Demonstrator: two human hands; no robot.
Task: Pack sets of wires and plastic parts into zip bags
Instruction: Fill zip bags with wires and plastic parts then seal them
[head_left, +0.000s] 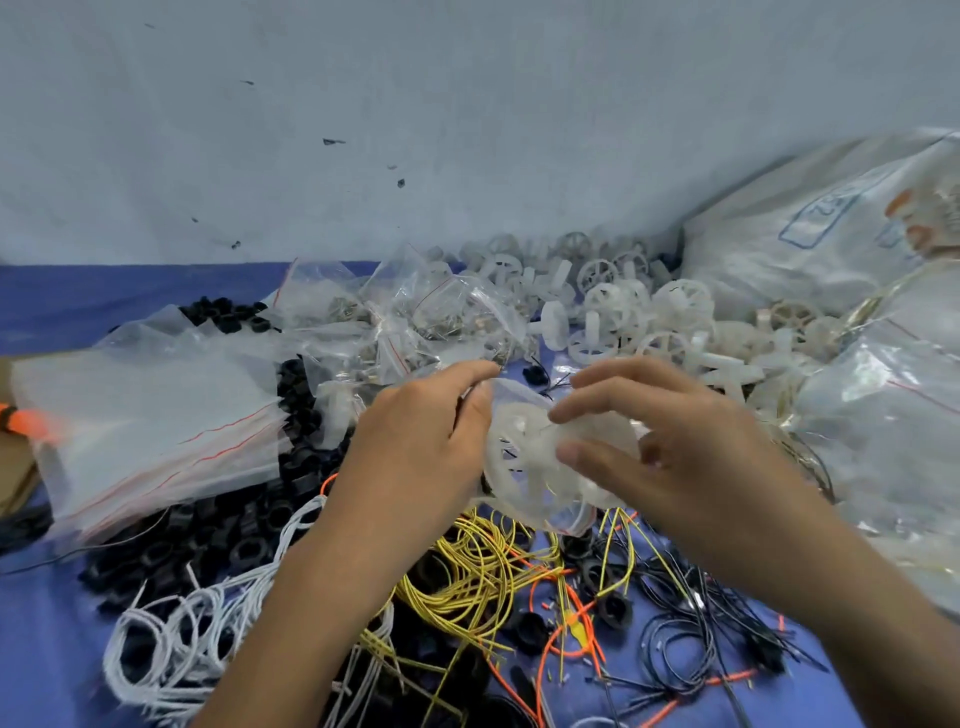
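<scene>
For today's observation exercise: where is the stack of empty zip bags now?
In the head view, the stack of empty zip bags lies on the left of the blue table, bordered by the heap of black rings, left of the person's left hand.

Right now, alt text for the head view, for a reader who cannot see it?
The left hand and right hand hold a clear zip bag with a white plastic wheel inside. Around it on the blue table lie yellow wires, black rings, a stack of empty bags and a heap of white wheels.
</scene>
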